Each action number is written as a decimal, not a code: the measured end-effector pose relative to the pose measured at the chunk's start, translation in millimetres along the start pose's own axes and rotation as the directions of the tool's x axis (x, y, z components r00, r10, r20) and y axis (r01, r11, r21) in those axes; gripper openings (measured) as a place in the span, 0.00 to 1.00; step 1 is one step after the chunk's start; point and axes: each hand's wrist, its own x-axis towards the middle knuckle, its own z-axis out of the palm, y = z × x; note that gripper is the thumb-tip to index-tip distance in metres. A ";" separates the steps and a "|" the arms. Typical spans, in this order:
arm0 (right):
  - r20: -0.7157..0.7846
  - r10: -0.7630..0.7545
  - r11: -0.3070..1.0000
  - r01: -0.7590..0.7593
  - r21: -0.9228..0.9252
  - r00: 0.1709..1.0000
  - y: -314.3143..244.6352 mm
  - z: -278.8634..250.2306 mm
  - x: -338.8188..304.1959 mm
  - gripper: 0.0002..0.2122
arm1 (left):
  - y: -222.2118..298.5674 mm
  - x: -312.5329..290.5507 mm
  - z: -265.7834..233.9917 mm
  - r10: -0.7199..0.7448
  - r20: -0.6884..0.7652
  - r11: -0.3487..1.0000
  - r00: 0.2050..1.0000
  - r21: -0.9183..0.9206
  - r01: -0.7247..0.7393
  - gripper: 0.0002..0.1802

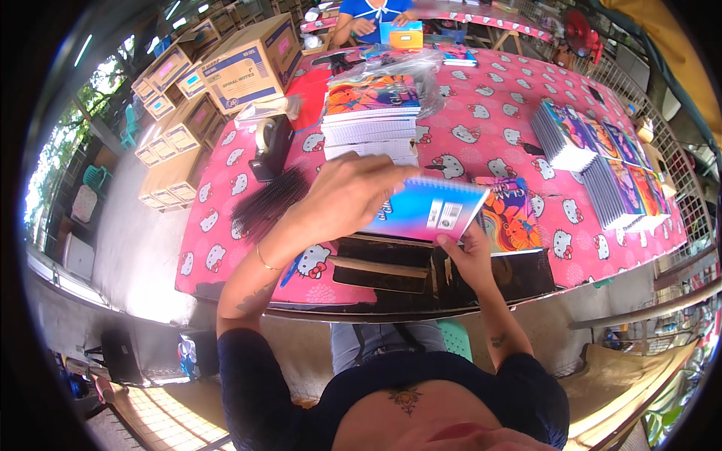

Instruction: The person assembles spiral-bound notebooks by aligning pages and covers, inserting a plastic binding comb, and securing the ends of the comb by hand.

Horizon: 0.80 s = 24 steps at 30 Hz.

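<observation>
A spiral notebook (421,207) with a blue-to-pink back cover is held tilted above the front of the table, its coil edge up. My right hand (470,255) pinches its lower right edge, thumb on the cover. My left hand (350,197) is closed, with bent fingers at the left part of the coil edge; its fingertips are partly hidden. Beneath the notebook lies a black board with a wooden strip (380,274). A colourful notebook (511,214) lies just beyond my right hand. Left of my left wrist rests a bundle of thin black coils (269,201).
Behind my hands stands a tall notebook stack (368,124) beside clear plastic (429,83). A tape dispenser (271,146) and blue pen (290,273) sit left. More notebook stacks (609,177) stand right. Cartons (248,68) pile up far left. A person in blue (376,16) works opposite.
</observation>
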 end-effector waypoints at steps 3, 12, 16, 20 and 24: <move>-0.038 -0.007 0.995 0.011 0.101 0.999 10.1 14.1 -3.4 0.12 | 2.7 -5.4 1.8 0.039 0.032 0.998 0.999 0.052 -0.041 0.18; 0.060 0.012 0.992 -0.019 0.122 0.998 20.1 15.9 -7.5 0.24 | 6.2 -37.3 14.6 -0.125 0.163 0.981 0.979 0.165 0.098 0.19; 0.151 0.055 0.998 -0.052 -0.025 0.987 21.5 40.7 -13.7 0.32 | 1.8 -96.8 67.3 -0.111 -0.082 0.916 0.990 0.378 0.134 0.24; -0.081 0.046 0.997 -0.041 0.066 0.996 28.2 52.9 -15.2 0.38 | -14.5 -152.3 112.6 -0.608 -0.468 0.790 0.641 -0.274 0.549 0.30; -0.038 0.064 0.990 -0.068 -0.120 0.997 48.4 42.7 -13.4 0.25 | -36.5 -189.5 157.3 -0.857 -0.213 0.477 0.469 -0.670 0.569 0.24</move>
